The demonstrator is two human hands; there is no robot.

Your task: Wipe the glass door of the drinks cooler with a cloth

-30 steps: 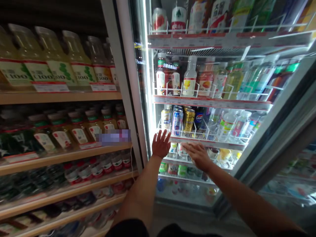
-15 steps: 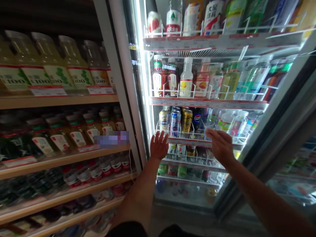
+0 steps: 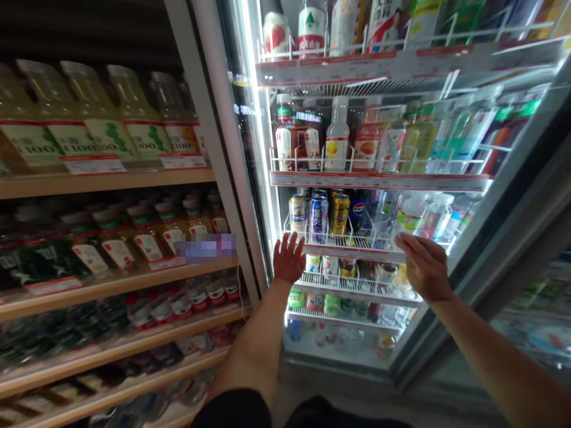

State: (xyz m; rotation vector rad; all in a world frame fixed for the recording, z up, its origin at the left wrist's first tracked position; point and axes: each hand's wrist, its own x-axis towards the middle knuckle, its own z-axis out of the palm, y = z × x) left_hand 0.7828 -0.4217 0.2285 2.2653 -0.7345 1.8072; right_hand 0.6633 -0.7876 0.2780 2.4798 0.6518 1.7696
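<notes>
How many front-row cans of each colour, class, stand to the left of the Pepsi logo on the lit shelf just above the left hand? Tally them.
Pale can: 1
Blue can: 1
Gold can: 1
Total: 3

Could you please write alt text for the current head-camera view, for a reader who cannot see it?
A person's left hand, fingers spread, and right hand, fingers close together, are raised before a lit drinks cooler, neither visibly holding anything. Its wire-fronted shelves hold bottles and cans. At left, wooden shelves carry more bottles.
</notes>
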